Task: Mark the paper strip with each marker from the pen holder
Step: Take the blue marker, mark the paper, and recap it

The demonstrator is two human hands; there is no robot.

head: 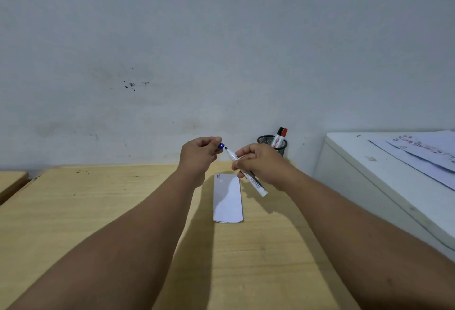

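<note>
Both hands raised above the desk [98, 211], over the far end of the strip [227, 199]. Left hand [197, 155] pinches a blue cap [221, 146] at its fingertips. Right hand [261, 162] is closed round a white marker [256, 184], bare dark tip pointing to 10 o'clock, just short of the cap; not touching. Strip lies flat at desk centre, long axis 12 to 6, small red and blue marks at its 11 o'clock corner. Mesh holder [272, 141] at 2 o'clock from the strip, against the wall, holds a black-capped marker [277, 137] and a red-capped marker [283, 136]. White cabinet [369, 186] with papers [423, 152] at 3 o'clock.
</note>
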